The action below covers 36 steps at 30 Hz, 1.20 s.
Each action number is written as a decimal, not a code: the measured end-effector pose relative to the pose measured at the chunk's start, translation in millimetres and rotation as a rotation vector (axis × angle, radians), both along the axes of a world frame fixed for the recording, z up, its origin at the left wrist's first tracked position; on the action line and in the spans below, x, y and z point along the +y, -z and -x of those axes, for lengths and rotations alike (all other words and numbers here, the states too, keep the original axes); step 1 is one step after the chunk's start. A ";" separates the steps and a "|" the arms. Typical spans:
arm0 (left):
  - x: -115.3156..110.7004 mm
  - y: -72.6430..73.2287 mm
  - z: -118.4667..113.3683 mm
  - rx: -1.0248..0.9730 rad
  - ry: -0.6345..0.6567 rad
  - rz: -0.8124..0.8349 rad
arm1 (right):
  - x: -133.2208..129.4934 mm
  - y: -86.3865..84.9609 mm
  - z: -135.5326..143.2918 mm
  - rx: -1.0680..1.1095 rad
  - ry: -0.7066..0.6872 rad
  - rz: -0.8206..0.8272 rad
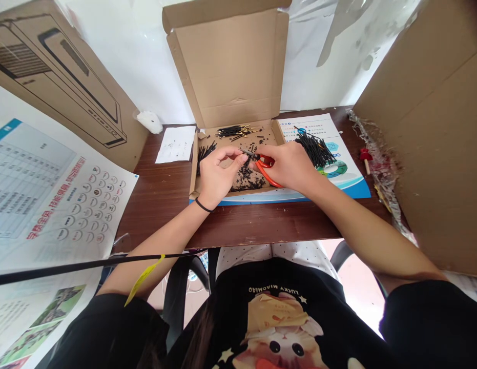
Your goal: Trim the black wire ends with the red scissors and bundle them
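Red-handled scissors are in my right hand, its fingers wrapped round the handles. The dark blades point left, over the open cardboard box. My left hand is closed in a pinch at the blade tips; what its fingers hold is too small to name. Beneath both hands, the box has small black cut pieces scattered over its floor. Black sticks with gold-coloured ends lie at the box's back, and more black sticks at its left side.
Right of the box, a pile of black sticks rests on a printed sheet. A small white paper is at the left. Large cardboard panels flank the brown table. A black cord crosses the lower left.
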<state>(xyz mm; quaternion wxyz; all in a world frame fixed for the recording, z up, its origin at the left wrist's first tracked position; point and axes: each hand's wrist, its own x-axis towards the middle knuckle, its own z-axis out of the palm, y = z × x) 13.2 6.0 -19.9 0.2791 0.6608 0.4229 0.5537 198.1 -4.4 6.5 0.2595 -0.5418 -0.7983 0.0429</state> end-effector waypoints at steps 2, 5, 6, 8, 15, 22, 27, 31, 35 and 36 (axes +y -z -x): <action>-0.3 0.3 0.1 0.004 -0.002 -0.009 | 0.5 0.8 -0.4 -0.005 -0.003 -0.005; -0.9 0.4 0.2 0.015 -0.017 -0.033 | 1.7 2.1 -1.0 0.009 -0.017 -0.002; -1.0 0.4 0.1 0.021 -0.026 -0.038 | 2.1 2.5 -1.1 0.013 -0.021 0.003; -1.0 0.2 -0.4 0.027 -0.041 -0.029 | 3.1 2.9 -1.0 0.024 -0.012 0.021; -2.0 -3.9 -8.1 -0.298 0.129 0.229 | 4.8 2.4 5.4 0.616 -0.089 0.350; 0.3 -18.1 -17.6 -0.547 0.289 0.480 | 4.4 3.1 11.1 1.107 -0.274 0.596; 7.6 -18.9 -21.4 -0.637 0.372 0.653 | 7.9 3.8 10.9 1.172 -0.289 0.581; 11.8 -13.6 -16.0 -0.612 0.436 0.674 | 10.2 5.7 11.5 1.179 -0.286 0.640; 12.3 -9.4 -9.0 -0.598 0.452 0.683 | 10.3 7.9 12.3 1.207 -0.358 0.689; 11.9 -9.0 -8.2 -0.597 0.453 0.686 | 10.0 8.2 12.2 1.205 -0.370 0.707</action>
